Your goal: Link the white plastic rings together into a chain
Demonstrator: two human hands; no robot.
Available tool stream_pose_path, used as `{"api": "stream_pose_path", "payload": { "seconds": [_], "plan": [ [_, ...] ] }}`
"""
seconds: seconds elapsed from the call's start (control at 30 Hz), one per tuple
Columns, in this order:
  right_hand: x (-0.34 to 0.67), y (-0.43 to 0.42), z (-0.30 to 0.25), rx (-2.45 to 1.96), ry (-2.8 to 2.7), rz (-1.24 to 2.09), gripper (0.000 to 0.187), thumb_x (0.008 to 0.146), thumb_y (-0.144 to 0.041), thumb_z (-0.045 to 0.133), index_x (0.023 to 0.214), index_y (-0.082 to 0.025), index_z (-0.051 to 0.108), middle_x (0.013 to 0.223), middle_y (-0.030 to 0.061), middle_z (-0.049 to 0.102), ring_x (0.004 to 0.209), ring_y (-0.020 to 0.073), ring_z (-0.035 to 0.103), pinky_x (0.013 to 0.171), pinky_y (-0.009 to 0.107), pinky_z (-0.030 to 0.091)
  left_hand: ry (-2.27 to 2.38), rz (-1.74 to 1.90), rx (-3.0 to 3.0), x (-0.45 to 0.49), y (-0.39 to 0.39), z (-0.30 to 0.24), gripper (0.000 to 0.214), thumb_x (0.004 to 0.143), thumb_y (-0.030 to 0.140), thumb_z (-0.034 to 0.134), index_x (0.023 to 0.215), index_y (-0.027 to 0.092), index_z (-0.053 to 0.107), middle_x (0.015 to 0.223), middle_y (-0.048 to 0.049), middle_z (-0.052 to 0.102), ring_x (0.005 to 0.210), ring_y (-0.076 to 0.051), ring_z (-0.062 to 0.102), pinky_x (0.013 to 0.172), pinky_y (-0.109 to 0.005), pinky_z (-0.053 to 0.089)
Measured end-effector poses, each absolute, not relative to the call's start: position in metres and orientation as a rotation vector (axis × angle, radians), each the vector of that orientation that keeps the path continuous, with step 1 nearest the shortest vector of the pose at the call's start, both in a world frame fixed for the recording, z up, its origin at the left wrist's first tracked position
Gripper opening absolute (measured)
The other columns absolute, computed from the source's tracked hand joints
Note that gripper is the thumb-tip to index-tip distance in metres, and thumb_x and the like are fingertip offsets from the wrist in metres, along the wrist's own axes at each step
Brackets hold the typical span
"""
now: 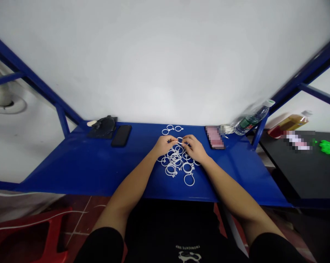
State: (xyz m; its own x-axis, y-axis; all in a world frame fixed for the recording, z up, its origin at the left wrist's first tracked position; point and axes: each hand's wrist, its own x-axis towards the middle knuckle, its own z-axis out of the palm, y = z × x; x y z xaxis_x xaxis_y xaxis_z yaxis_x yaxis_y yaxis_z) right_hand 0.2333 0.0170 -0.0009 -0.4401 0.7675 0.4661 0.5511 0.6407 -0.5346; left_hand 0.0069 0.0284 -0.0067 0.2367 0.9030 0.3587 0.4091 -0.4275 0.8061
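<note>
Together both forearms reach forward over the blue worktop, the left hand and right hand knuckles-up and meeting fingertip to fingertip, each pinched on the same white ring. It is a thin plastic hoop, held just above the far side of a loose pile of rings lying flat mid-worktop. Which way it faces is too small to tell.

Small workshop — blue metal bench, bare white wall, loose plastic rings
</note>
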Motion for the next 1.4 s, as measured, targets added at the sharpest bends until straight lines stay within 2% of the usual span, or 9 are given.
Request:
{"api": "stream_pose_path", "payload": {
  "seconds": [0.17,0.27,0.4,0.47,0.57,0.63,0.8,1.13,1.4],
  "plan": [
    [0.233,0.020,-0.003,-1.037,-2.145,0.370,0.016,0.104,-0.034,0.056,0.105,-0.025,0.070,0.112,0.0084,0.068,0.107,0.0240,0.067,0.093,0.040,0.056,1.246,1.205,1.990,0.013,0.028,-0.012,0.015,0.096,0.027,0.068,0.103,0.022,0.079,0.100,-0.0047,0.081,0.091,-0.019,0.077,0.085,-0.033,0.060],
    [0.234,0.023,-0.004,-1.071,-2.100,0.334,0.017,0.104,-0.034,0.057,0.105,-0.025,0.071,0.105,0.0078,0.070,0.101,0.0238,0.068,0.088,0.038,0.056,1.268,1.207,2.132,0.012,0.029,-0.014,0.022,0.099,0.028,0.065,0.117,0.023,0.076,0.105,-0.0049,0.081,0.097,-0.019,0.076,0.093,-0.035,0.058],
    [0.237,0.028,-0.007,-1.182,-2.106,0.248,0.017,0.102,-0.031,0.060,0.107,-0.024,0.074,0.095,0.0075,0.074,0.093,0.0247,0.070,0.084,0.038,0.057,1.346,1.215,2.152,0.008,0.032,-0.014,0.034,0.097,0.023,0.066,0.131,0.022,0.070,0.093,-0.0024,0.080,0.086,-0.017,0.075,0.088,-0.033,0.057],
    [0.239,0.030,-0.009,-1.227,-2.135,0.277,0.024,0.100,-0.027,0.062,0.121,-0.025,0.073,0.104,0.0076,0.077,0.096,0.0252,0.072,0.086,0.039,0.058,1.404,1.192,2.128,0.006,0.032,-0.014,0.029,0.097,0.024,0.067,0.125,0.021,0.073,0.086,-0.0018,0.079,0.080,-0.017,0.074,0.083,-0.031,0.056],
    [0.239,0.030,-0.009,-1.198,-2.247,0.399,0.049,0.098,-0.027,0.065,0.147,-0.027,0.059,0.126,0.0083,0.076,0.106,0.0263,0.074,0.094,0.041,0.059,1.431,1.095,2.137,0.006,0.031,-0.014,0.023,0.097,0.028,0.067,0.117,0.021,0.076,0.084,-0.0019,0.078,0.077,-0.016,0.072,0.079,-0.030,0.055],
    [0.238,0.028,-0.006,-1.168,-2.314,0.437,0.050,0.099,-0.030,0.063,0.149,-0.025,0.058,0.130,0.0089,0.075,0.112,0.0276,0.073,0.100,0.043,0.057,1.415,1.017,2.160,0.006,0.031,-0.015,0.024,0.096,0.029,0.068,0.117,0.021,0.076,0.090,-0.0030,0.080,0.079,-0.017,0.073,0.080,-0.029,0.055],
    [0.235,0.025,-0.001,-1.132,-2.356,0.418,0.035,0.101,-0.030,0.061,0.134,-0.024,0.070,0.123,0.0084,0.078,0.111,0.0276,0.072,0.100,0.044,0.055,1.405,0.864,2.277,0.006,0.031,-0.018,0.022,0.095,0.031,0.070,0.113,0.022,0.078,0.098,-0.0041,0.080,0.090,-0.020,0.072,0.087,-0.033,0.054],
    [0.236,0.031,-0.012,-0.974,-2.418,0.359,0.022,0.094,-0.024,0.069,0.115,-0.022,0.076,0.116,0.0096,0.078,0.108,0.0270,0.071,0.100,0.044,0.052,1.402,0.708,2.512,0.008,0.025,-0.013,0.022,0.090,0.032,0.074,0.110,0.025,0.080,0.110,-0.0053,0.077,0.104,-0.026,0.067,0.096,-0.041,0.051],
    [0.237,0.032,-0.012,-1.105,-2.360,0.341,0.006,0.090,-0.020,0.071,0.085,-0.022,0.074,0.106,0.0082,0.078,0.105,0.0271,0.070,0.098,0.042,0.051,1.308,0.665,2.530,0.010,0.022,-0.008,0.018,0.095,0.027,0.065,0.102,0.024,0.081,0.094,-0.0045,0.077,0.094,-0.022,0.069,0.090,-0.036,0.052]
  ]
}}
